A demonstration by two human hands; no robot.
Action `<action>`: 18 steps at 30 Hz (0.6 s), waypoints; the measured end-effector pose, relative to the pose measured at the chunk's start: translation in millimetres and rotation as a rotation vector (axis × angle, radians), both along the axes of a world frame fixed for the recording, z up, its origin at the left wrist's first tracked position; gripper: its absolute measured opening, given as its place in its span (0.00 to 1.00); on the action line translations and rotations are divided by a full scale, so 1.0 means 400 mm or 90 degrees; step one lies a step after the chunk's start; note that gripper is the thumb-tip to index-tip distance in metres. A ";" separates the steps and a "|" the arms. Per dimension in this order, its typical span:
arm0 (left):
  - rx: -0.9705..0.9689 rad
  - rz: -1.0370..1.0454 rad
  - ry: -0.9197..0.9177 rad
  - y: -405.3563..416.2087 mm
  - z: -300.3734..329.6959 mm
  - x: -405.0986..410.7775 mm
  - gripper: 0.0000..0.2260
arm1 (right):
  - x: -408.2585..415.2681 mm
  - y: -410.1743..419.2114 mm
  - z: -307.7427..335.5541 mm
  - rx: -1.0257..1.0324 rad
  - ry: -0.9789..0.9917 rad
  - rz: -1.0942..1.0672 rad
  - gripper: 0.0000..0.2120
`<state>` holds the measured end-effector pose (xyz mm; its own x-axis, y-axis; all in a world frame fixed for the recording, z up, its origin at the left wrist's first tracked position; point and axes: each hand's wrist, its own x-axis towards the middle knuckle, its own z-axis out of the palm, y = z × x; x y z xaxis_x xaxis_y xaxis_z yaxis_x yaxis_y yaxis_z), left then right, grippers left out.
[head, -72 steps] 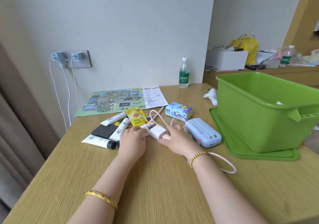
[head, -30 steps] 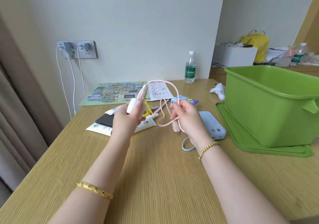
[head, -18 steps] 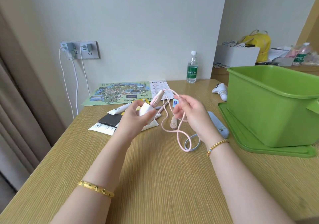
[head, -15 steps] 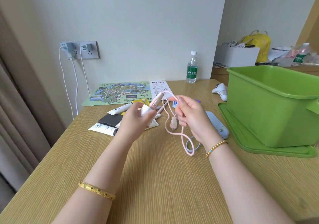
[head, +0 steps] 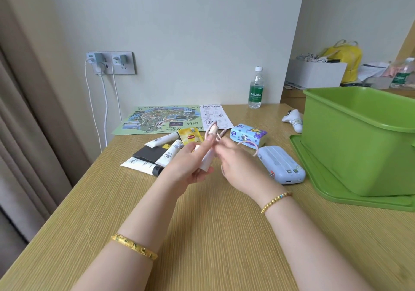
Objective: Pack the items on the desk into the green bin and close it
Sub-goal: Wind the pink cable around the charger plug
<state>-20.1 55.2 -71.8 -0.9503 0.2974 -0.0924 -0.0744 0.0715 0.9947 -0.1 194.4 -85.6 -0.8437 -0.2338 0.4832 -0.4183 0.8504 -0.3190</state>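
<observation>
Above the bare front stretch of the pale wooden desk (head: 202, 234), the left hand (head: 188, 165) gripped a small white charger plug (head: 206, 160), while the right hand (head: 238, 167) pinched its thin pink cable (head: 247, 143). The open green plastic bin (head: 359, 142) stood on its flat green lid (head: 318, 185) at the desk's right edge.

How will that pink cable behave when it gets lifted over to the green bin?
Probably floppy: the pink cable curves in a loose loop past the right hand, so unheld parts may dangle and snag. It looks thin, likely light. The white charger in the left hand is rigid and would likely swing if only the cable were held.
</observation>
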 end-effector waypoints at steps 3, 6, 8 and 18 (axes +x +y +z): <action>0.068 0.030 -0.031 0.002 0.000 0.000 0.18 | 0.002 -0.014 -0.001 -0.069 -0.010 0.039 0.13; 0.153 0.068 -0.039 0.000 0.003 -0.004 0.14 | 0.006 -0.025 0.009 -0.240 -0.029 0.082 0.16; 0.190 0.072 -0.021 0.000 0.002 -0.010 0.14 | 0.015 -0.036 0.019 -0.395 -0.089 0.132 0.15; 0.155 -0.258 0.119 -0.065 0.007 -0.029 0.21 | 0.014 0.035 0.044 -0.677 -0.396 0.117 0.06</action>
